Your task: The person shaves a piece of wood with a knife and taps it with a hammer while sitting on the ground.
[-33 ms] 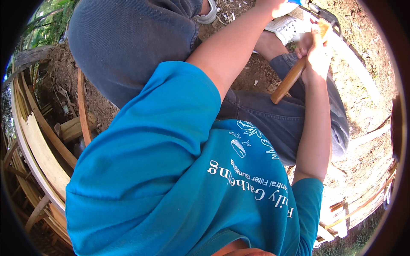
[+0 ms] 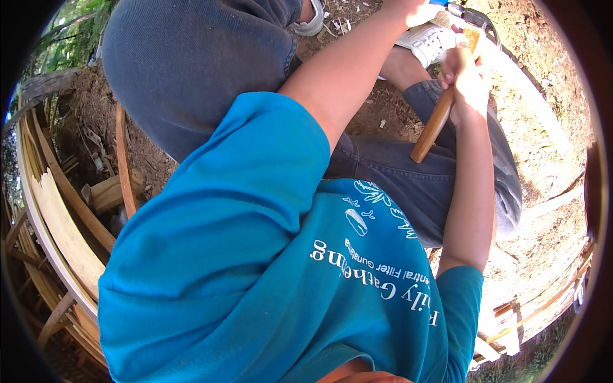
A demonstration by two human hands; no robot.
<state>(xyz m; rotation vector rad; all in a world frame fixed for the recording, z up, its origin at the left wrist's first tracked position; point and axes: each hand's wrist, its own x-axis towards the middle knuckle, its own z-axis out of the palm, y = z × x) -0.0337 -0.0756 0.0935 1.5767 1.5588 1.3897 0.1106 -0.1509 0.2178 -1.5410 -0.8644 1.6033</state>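
Note:
My right hand [image 2: 469, 83] is closed round a smooth brown wooden handle [image 2: 434, 127]. Its rounded lower end points down over my folded leg, and the other end sticks out past my fingers near the top. At the upper edge, my left hand [image 2: 415, 11] is partly cut off and brightly lit. It seems closed on a blue object [image 2: 438, 2], most of which lies outside the picture. Close to both hands is a dark curved thing [image 2: 482, 22], whose kind I cannot make out.
My bent legs in dark jeans [image 2: 198, 64] and white shoes [image 2: 428, 45] lie close below the hands. Long split wood strips [image 2: 67, 223] are stacked at the left, beside a short log piece [image 2: 108, 193]. Sunlit soil [image 2: 549, 159] stretches along the right.
The wooden handle has swung slightly: its lower end is a little further right and down, its upper end further left. My right hand has shifted slightly left. My left arm looks unchanged.

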